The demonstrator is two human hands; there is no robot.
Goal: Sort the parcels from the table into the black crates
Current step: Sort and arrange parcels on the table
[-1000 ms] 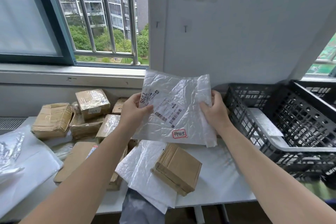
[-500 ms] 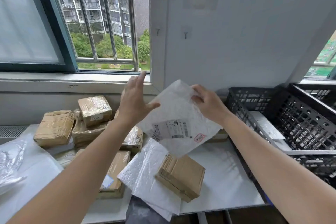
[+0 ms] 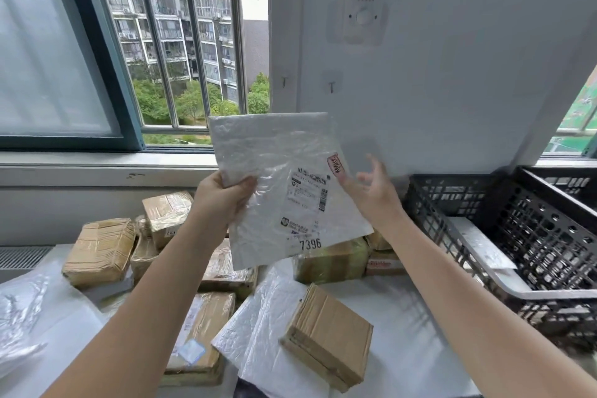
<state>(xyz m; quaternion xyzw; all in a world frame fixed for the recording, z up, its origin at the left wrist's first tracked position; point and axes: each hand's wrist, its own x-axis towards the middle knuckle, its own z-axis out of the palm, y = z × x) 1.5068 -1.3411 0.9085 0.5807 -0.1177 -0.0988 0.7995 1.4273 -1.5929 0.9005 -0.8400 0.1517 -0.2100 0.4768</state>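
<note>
Right hand (image 3: pixel 374 194) opened beside mailer (image 3: pixel 284 165) (left hand (image 3: pixel 223 200) pinches edge).

Parcels (image 3: pixel 100 252) crowd the table (image 3: pixel 407 333); crates (image 3: pixel 549 236) stand right, seemingly holding one.

Left hand (image 3: pixel 223 200) grips flat white bubble mailer (image 3: pixel 284 171) by its left edge. Right hand (image 3: pixel 376 192) spread just beside right edge. Brown cardboard parcels (image 3: pixel 329 338) below; black lattice crate (image 3: pixel 449 200) right.
</note>
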